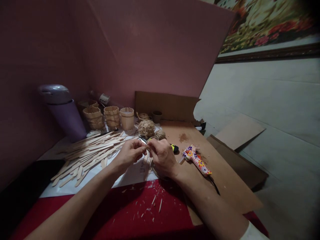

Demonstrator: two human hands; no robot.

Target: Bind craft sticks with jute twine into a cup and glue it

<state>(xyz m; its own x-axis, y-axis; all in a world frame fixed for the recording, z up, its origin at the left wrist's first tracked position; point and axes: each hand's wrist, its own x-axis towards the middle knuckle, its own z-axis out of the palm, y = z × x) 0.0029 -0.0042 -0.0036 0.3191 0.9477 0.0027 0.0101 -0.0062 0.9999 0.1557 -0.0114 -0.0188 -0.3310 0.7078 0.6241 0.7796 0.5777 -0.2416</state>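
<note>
Above the white paper, a small piece is pinched between the left hand and the right hand.
It is held with thumbs and fingers bent inward and nearly touching, probably for fine control; only a thin, pale bit is shown, so what it is cannot be made out. Just beyond, a rough ball of twine is seen. Wooden sticks are spread leftward and a flowered glue gun is laid on cardboard at right, perhaps for easy reach.

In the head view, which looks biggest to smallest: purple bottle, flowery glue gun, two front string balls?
1. Purple bottle
2. Flowery glue gun
3. Left front string ball
4. Right front string ball
</note>
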